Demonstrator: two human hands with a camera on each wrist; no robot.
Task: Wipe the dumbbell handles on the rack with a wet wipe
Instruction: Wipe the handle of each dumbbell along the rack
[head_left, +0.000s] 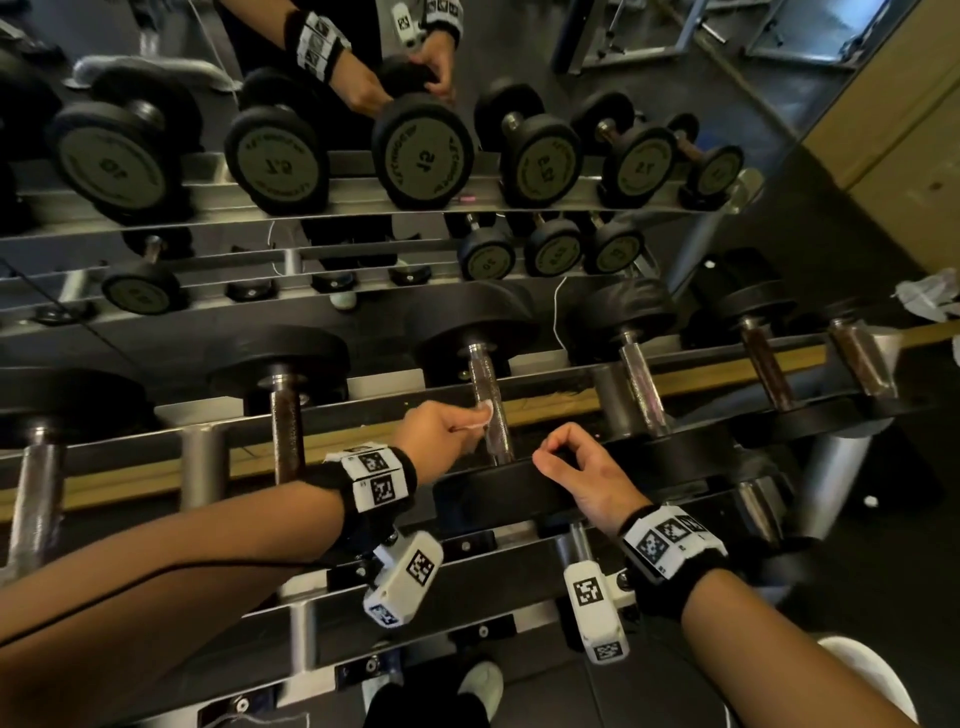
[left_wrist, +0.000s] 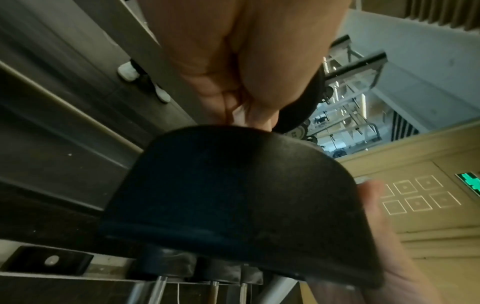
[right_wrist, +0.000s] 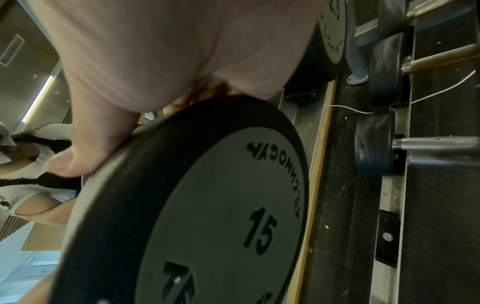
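- A steel rack (head_left: 208, 441) held a row of black dumbbells with their handles pointing away from the person; behind it a mirror (head_left: 363, 234) doubled the weights and the person's hands.
- The 15 dumbbell (head_left: 571, 486) sat in the middle of the top row, its near head marked "15" in the right wrist view.
- The right hand (head_left: 582, 470) rested on the rim of that near head, fingers loosely curled and grasping nothing, thumb and forefinger almost meeting.
- The left hand (head_left: 436, 431) reached in from the left beside the dumbbell's knurled handle (head_left: 491, 405) and pinched a small white wipe (head_left: 480, 418) in its fingertips.
- The wipe lay pressed against the left side of the handle, about midway along it.
- In the left wrist view the dumbbell's head hid the wipe almost entirely.
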